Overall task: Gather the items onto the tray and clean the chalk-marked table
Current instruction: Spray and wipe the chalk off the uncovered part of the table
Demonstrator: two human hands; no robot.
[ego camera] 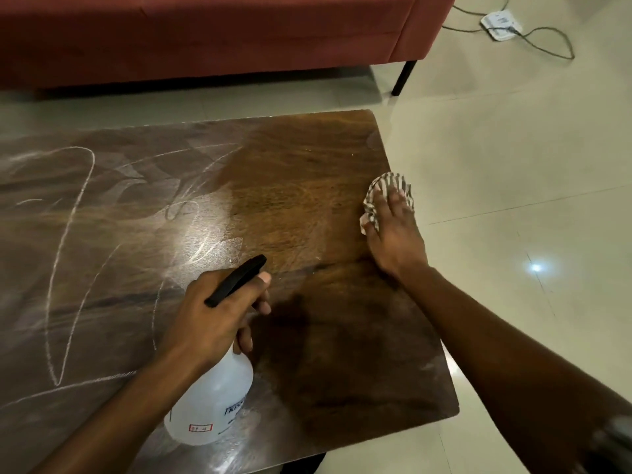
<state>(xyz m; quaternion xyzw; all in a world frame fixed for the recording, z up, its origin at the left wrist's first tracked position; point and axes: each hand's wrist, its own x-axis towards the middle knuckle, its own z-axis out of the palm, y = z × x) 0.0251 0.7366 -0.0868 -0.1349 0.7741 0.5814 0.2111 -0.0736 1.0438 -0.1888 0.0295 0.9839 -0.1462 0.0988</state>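
A dark wooden table (307,354) fills the view. White chalk lines (68,234) and smears cover its left and middle part, while the right part looks wiped and bare. My left hand (208,313) grips the black trigger head of a translucent white spray bottle (212,401), held over the table's near middle with the nozzle pointing up and right. My right hand (393,234) presses flat on a crumpled striped cloth (379,193) at the table's right edge. No tray is in view.
A red sofa (205,35) with a black leg (403,77) stands behind the table. Pale tiled floor (513,165) lies to the right. A white power strip (501,25) with trailing cables sits on the floor at the far right.
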